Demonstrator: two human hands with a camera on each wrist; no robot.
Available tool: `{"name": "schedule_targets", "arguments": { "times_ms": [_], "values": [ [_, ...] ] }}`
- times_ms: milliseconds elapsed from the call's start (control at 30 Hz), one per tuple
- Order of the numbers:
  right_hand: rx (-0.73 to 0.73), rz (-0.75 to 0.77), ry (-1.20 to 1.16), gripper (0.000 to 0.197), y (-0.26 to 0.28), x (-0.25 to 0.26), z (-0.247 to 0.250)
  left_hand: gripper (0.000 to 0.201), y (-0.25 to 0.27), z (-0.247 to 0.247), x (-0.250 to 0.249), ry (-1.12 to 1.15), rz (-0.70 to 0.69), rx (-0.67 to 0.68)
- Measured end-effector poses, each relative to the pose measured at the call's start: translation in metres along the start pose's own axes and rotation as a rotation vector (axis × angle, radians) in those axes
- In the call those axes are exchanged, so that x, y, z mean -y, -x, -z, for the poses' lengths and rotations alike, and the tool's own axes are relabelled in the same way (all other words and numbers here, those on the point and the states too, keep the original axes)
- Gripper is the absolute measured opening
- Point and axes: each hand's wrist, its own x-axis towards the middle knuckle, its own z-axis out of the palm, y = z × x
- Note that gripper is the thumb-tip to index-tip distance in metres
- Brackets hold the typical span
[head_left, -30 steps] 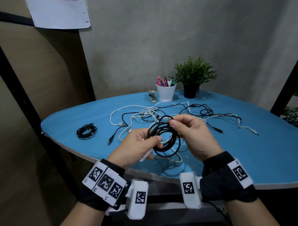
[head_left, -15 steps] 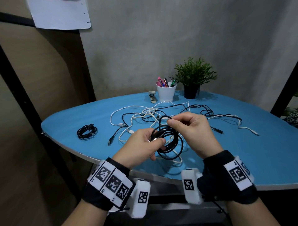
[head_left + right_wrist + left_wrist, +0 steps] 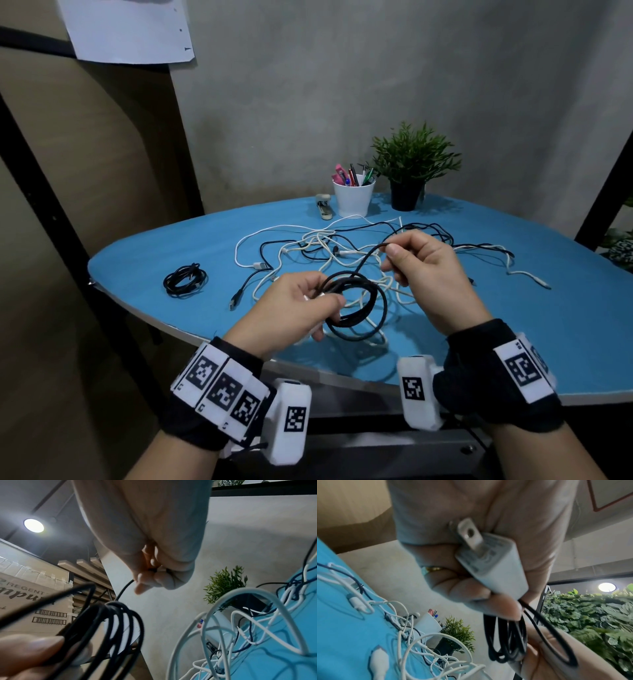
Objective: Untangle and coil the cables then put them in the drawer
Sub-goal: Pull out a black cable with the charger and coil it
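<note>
My left hand grips a coiled black cable above the table's near edge, together with a white charger plug pressed into its palm. The coil's loops hang below my left fingers. My right hand is up and to the right, pinching the free end of the same black cable between thumb and fingers. A tangle of white and black cables lies on the blue table behind my hands. Another coiled black cable rests at the left. No drawer is in view.
A white pen cup, a potted plant and a small stapler stand at the table's far edge. A dark metal frame runs under the near table edge.
My right hand has let go of the coil's top and lifted up and right, drawing the cable's free end out. My left hand has turned the coil flatter.
</note>
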Motion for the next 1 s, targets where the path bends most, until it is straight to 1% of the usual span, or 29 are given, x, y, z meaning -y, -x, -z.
{"name": "schedule_targets", "arguments": {
  "times_ms": [100, 167, 267, 367, 433, 500, 533, 600, 633, 667, 733, 767, 800, 933, 1000],
  "values": [
    [-0.030, -0.022, -0.064, 0.019, 0.000, 0.001, 0.001, 0.019, 0.002, 0.000, -0.002, -0.035, -0.015, -0.044],
    [-0.030, -0.034, -0.097, 0.020, 0.000, 0.002, 0.001, 0.023, 0.001, 0.000, -0.001, -0.065, -0.030, -0.036],
    [-0.037, -0.045, -0.162, 0.021, 0.000, 0.004, 0.000, 0.022, 0.001, -0.001, 0.002, -0.104, -0.031, -0.002],
    [-0.054, -0.069, -0.220, 0.021, -0.002, 0.003, -0.001, 0.019, 0.000, -0.002, 0.004, -0.080, -0.025, 0.003],
    [-0.022, -0.111, -0.211, 0.020, 0.000, 0.003, -0.001, 0.020, -0.001, -0.001, 0.003, -0.078, -0.018, -0.024],
    [0.054, -0.149, -0.202, 0.019, 0.004, 0.003, -0.003, 0.022, -0.001, 0.000, 0.002, -0.081, -0.020, -0.053],
    [0.100, -0.156, -0.193, 0.026, 0.006, 0.003, -0.004, 0.022, -0.001, 0.001, 0.002, -0.069, -0.022, -0.059],
    [0.160, -0.156, -0.134, 0.055, 0.010, 0.005, -0.008, 0.023, -0.002, 0.001, 0.001, -0.017, -0.022, -0.060],
    [0.175, -0.152, -0.104, 0.059, 0.012, 0.004, -0.009, 0.022, -0.002, 0.000, 0.001, 0.017, -0.017, -0.058],
    [0.194, -0.157, -0.086, 0.053, 0.012, 0.004, -0.010, 0.021, -0.002, 0.000, 0.001, 0.053, -0.006, -0.058],
    [0.224, -0.185, -0.092, 0.027, 0.012, 0.004, -0.011, 0.016, -0.002, -0.001, 0.000, 0.121, 0.015, -0.061],
    [0.232, -0.193, -0.100, 0.018, 0.012, 0.003, -0.011, 0.016, -0.001, -0.002, -0.002, 0.143, 0.017, -0.055],
    [0.242, -0.195, -0.105, 0.014, 0.011, 0.002, -0.010, 0.016, -0.001, -0.002, -0.003, 0.157, 0.010, -0.044],
    [0.300, -0.174, -0.061, 0.003, 0.011, 0.000, -0.011, 0.013, 0.003, -0.005, -0.006, 0.234, -0.019, -0.003],
    [0.295, -0.160, -0.102, 0.010, 0.012, -0.001, -0.013, 0.009, 0.002, -0.006, -0.004, 0.284, -0.020, 0.021]
  ]
}}
